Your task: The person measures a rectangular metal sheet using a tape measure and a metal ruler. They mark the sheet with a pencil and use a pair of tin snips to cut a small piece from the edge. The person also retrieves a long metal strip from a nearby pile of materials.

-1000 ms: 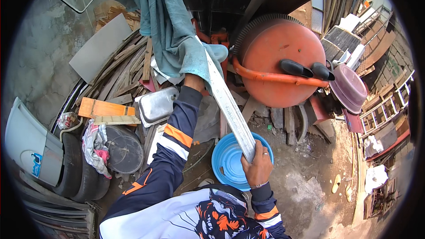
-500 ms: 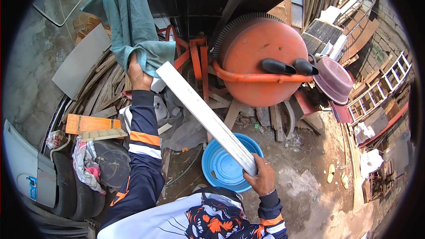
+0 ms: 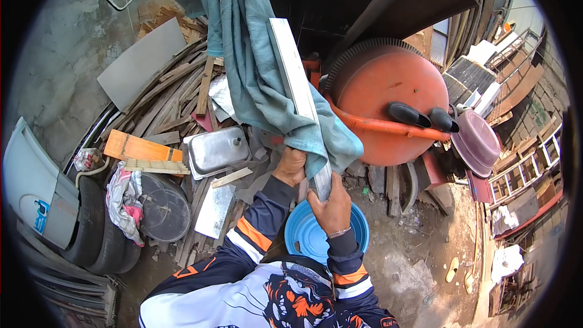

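One pale bar (image 3: 294, 73), near end clasped in our right hand (image 3: 332, 206); one teal cloth (image 3: 246, 67), draped across the bar beyond those fingers, lower edge gripped in our left hand (image 3: 290, 166)

The cloth (image 3: 246, 70) lies across the bar (image 3: 292, 73), left of the mixer (image 3: 388, 85) bearing shoes (image 3: 408, 114).

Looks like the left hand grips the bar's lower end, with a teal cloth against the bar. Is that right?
Not quite: the head view shows the right hand gripping the bar at its lower end, with a teal cloth against it.
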A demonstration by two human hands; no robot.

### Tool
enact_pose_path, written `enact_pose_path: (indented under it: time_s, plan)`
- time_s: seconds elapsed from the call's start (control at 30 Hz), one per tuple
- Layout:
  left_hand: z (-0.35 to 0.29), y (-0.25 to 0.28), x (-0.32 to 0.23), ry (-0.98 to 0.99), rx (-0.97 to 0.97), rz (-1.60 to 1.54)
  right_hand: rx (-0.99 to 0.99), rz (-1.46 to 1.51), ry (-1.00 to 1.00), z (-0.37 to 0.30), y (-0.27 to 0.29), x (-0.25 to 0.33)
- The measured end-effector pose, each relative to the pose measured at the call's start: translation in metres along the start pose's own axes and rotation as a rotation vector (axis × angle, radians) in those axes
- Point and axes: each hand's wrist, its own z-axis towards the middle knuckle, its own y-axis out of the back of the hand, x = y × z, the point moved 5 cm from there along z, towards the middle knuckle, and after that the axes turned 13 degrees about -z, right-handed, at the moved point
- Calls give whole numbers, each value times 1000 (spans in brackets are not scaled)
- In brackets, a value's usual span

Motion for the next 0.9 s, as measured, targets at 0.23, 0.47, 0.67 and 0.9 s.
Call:
enact_pose_path:
  time_s: [0.23,0.47,0.67,0.9]
  plan:
    - [91,-7,-118,-222,-146,34,259,191,82,-38,9,-10]
    - [104,-51,-169,-367,3,32,354,264,-107,-113,14,-42]
    - [108,-11,-178,-152,166,-75,195,219,-103,-122,19,-71]
    - [45,-65,-55,89,236,179,-94,102,-94,-55,-83,-23]
